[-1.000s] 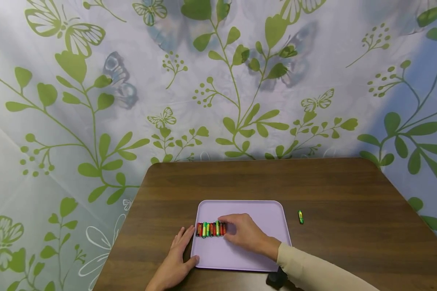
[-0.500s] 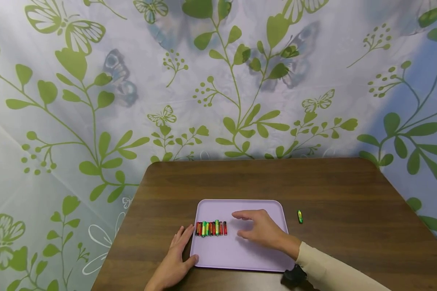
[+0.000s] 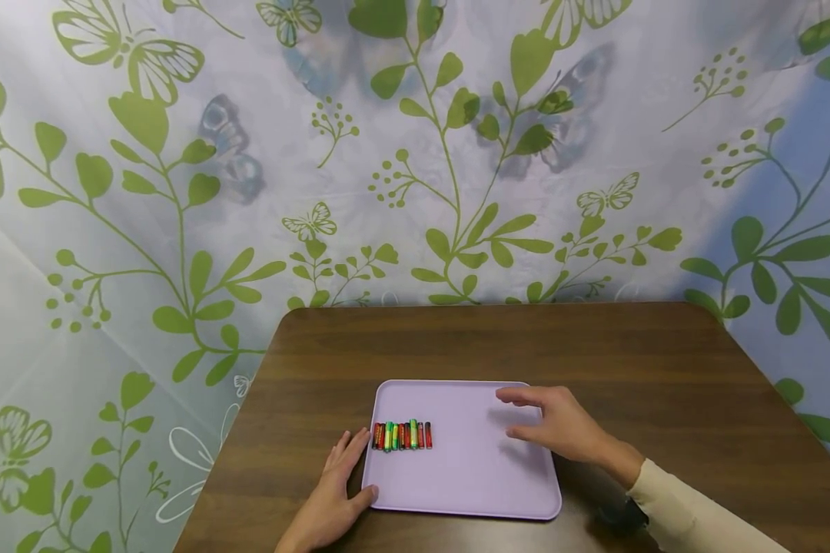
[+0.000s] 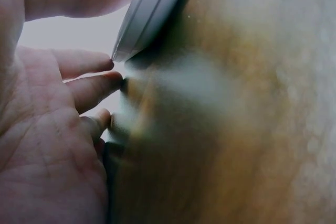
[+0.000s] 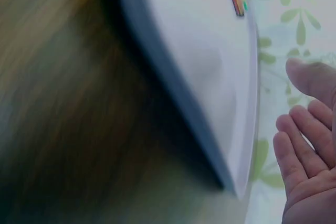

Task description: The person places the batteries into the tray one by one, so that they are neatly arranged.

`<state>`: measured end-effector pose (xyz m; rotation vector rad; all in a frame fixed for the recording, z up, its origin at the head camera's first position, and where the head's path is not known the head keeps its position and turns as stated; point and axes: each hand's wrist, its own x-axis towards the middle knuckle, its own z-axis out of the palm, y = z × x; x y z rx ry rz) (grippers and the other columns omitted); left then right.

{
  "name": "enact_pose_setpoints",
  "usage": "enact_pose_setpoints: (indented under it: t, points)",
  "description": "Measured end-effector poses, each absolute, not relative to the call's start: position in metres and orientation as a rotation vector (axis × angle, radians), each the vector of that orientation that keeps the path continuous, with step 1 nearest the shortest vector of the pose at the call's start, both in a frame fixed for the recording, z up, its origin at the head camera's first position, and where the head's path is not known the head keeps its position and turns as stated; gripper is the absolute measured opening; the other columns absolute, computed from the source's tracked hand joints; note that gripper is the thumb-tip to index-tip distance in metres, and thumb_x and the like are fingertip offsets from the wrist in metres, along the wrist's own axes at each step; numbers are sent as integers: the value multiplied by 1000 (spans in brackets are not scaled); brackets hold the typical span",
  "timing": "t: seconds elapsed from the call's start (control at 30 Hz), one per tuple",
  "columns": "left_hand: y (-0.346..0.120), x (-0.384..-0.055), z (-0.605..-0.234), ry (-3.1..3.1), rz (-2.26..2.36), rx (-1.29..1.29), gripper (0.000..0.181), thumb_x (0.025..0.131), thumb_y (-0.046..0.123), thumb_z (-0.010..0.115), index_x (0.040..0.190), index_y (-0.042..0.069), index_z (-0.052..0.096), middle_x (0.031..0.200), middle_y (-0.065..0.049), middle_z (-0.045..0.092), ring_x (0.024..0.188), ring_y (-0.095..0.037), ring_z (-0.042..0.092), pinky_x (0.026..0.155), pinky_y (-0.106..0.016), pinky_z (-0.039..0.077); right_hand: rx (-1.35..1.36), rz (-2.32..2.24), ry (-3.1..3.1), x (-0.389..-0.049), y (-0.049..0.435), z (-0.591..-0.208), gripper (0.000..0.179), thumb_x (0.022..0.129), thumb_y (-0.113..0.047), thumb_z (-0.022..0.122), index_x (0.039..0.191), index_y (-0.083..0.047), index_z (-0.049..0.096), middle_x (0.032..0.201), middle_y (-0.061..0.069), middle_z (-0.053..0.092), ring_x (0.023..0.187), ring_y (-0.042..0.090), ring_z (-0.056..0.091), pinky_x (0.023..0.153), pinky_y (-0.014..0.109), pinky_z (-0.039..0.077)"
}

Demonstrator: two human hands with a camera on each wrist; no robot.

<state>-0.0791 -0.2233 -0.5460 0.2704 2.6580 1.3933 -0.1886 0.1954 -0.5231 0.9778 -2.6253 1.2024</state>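
A lilac tray (image 3: pixel 470 468) lies on the table, and a row of red and green batteries (image 3: pixel 401 435) stands side by side along its left part. My left hand (image 3: pixel 328 491) rests at the tray's left edge, fingers extended and thumb at the front left corner; the left wrist view shows the fingertips (image 4: pixel 107 64) right by the tray's rim (image 4: pixel 152 17). Over the tray's right edge hovers my right hand (image 3: pixel 563 424), thumb and fingers apart with nothing between them. The single green battery seen earlier right of the tray is hidden behind this hand.
The brown wooden table (image 3: pixel 498 338) extends behind the tray and to both sides. A curtain (image 3: pixel 401 177) with leaf and butterfly prints hangs behind its far edge. A dark wrist device (image 3: pixel 619 514) sits below my right wrist.
My right hand has let go of the last red battery at the row's right end and moved right, past the tray's right edge. My left hand has stayed put.
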Motion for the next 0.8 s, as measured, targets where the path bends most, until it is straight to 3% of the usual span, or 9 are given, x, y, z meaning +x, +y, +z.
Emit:
enact_pose_setpoints:
  t: [0.17,0.47,0.8]
  points:
    - [-225,-81,-545,2637,1387,277,87,92,10,81,169,11,41,177,-17,37,169,-52,7,130,-77,0,886,1146,-2675,-190,226,-517,59,80,-14,98,136,-18,78,128,2,82,113,23,81,97,31,64]
    - [-229,-87,-544,2621,1389,284,87,93,5,78,170,9,39,178,-17,36,169,-51,6,131,-76,-1,739,958,-2734,-193,275,-515,61,79,-20,100,135,-13,78,131,-3,81,115,10,78,94,23,62]
    - [-233,-94,-544,2614,1400,297,86,92,0,76,169,8,39,178,-17,36,169,-49,7,132,-73,-2,637,906,-2808,-194,294,-530,60,81,-29,99,136,-16,77,129,2,81,115,13,78,92,21,60]
